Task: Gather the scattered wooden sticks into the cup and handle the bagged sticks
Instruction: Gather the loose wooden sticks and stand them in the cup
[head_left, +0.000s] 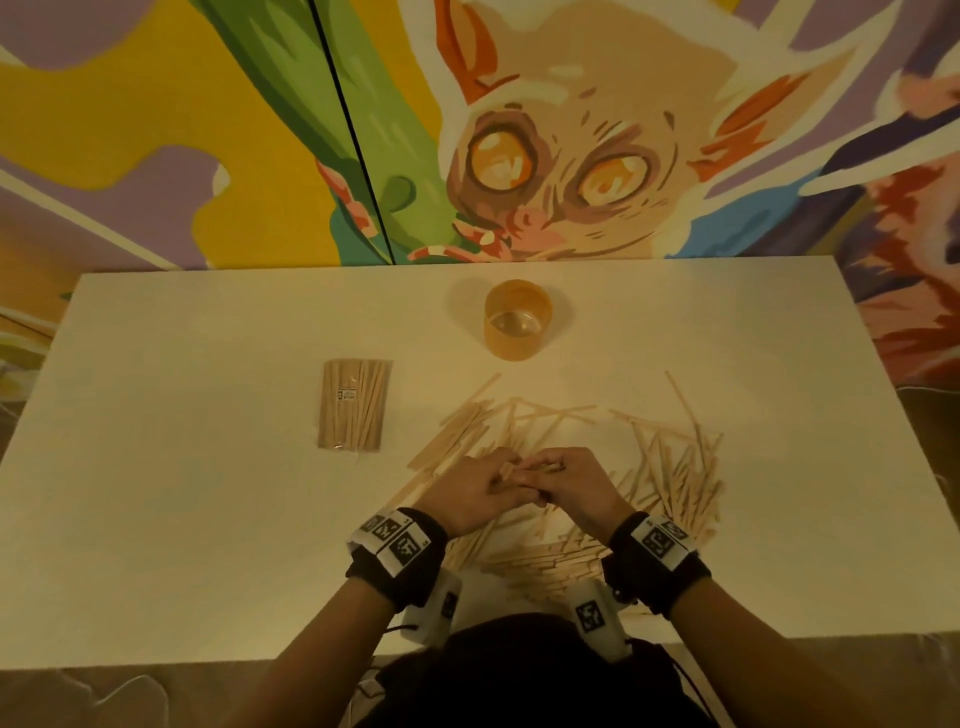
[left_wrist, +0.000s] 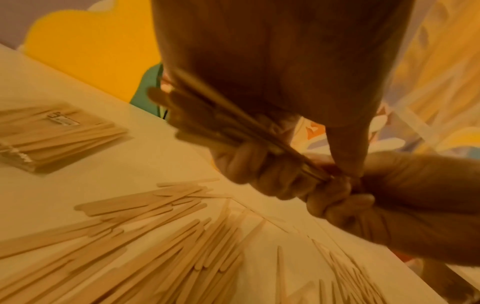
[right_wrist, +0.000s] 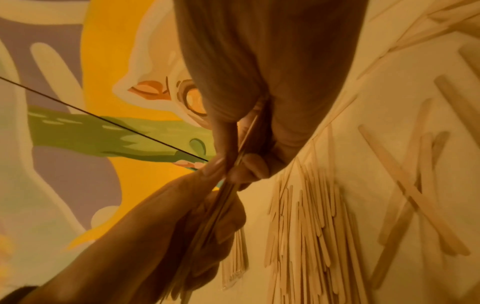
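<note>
Both hands meet low over the middle of the table. My left hand (head_left: 488, 486) grips a bundle of wooden sticks (left_wrist: 207, 115), fingers curled under it and thumb on top. My right hand (head_left: 563, 480) pinches the same bundle's other end (right_wrist: 240, 158) between thumb and fingers. Loose wooden sticks (head_left: 670, 467) lie scattered around and beneath both hands. The clear bag of sticks (head_left: 355, 405) lies flat to the left. The orange translucent cup (head_left: 517, 321) stands upright behind the pile, with no sticks visible in it.
The white table (head_left: 208, 519) ends at a painted mural wall just behind the cup. Its front edge runs close under my wrists. Bare tabletop lies left of the bag and right of the stick pile.
</note>
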